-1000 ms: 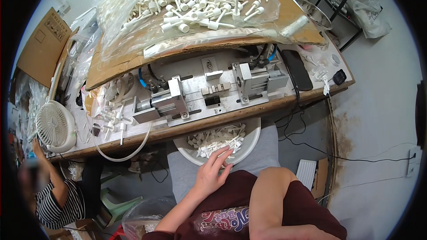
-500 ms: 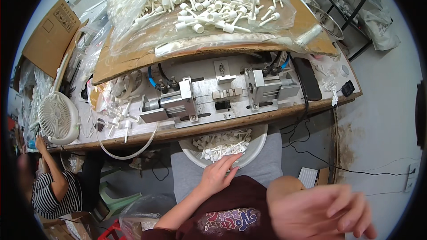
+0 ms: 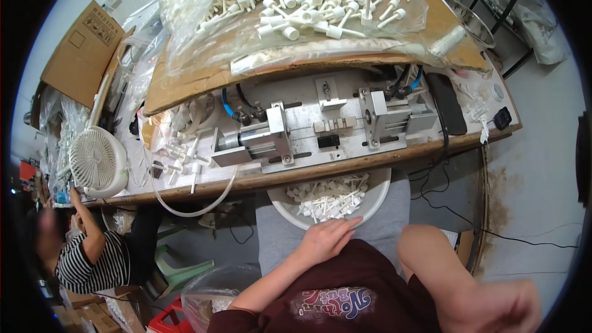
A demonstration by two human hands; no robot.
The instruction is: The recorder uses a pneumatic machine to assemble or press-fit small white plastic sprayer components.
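Note:
My left hand [image 3: 328, 238] lies at the near rim of a white basin [image 3: 383, 194] on my lap. Its fingers are stretched out and nothing shows in them. White plastic pieces with thin stems [image 3: 336, 202] fill the basin. My right hand [image 3: 507, 307] is raised at the lower right, away from the bench, with the elbow bent. Motion smears its fingers, so whether they hold anything cannot be made out. Beyond the basin stands a metal clamping fixture [image 3: 333, 148] with two facing cylinders and a small light-coloured block [image 3: 335, 124] between them.
Above the fixture, a cardboard sheet [image 3: 203, 94] carries a plastic bag of white stemmed parts [image 3: 333, 6]. A white fan [image 3: 98, 161], loose clear-and-white pieces [image 3: 185, 159] and a black phone [image 3: 447, 103] are on the bench. A person in a striped top [image 3: 92, 265] sits at left.
My right hand has swung lower and farther right, its fingers now more blurred. The left hand stays by the basin's near rim. The whole view has shifted slightly.

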